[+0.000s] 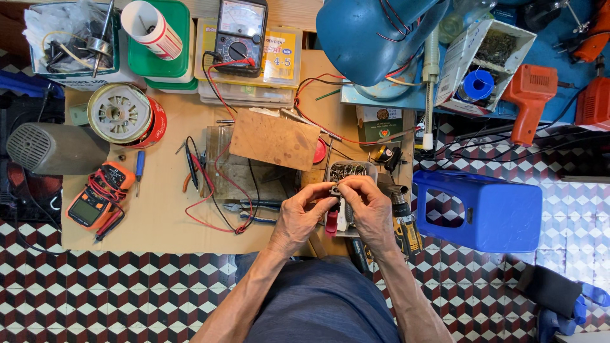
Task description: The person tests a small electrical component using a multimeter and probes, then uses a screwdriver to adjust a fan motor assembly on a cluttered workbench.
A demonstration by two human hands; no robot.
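My left hand (298,216) and my right hand (368,209) meet over the front edge of the low wooden worktable (159,216). Both pinch one small dark metal part (335,188) between their fingertips. Just behind the hands sits a small open tin (349,169) filled with several metal bits. Under the hands lie a red-handled tool (331,222) and a white one beside it. What the small part is exactly I cannot make out.
An orange multimeter (95,200) lies at the left, an analogue meter (238,35) at the back, a wooden board (274,138) in the middle with red and black leads. A blue plastic stool (489,216) stands right, an orange soldering gun (530,95) beyond it.
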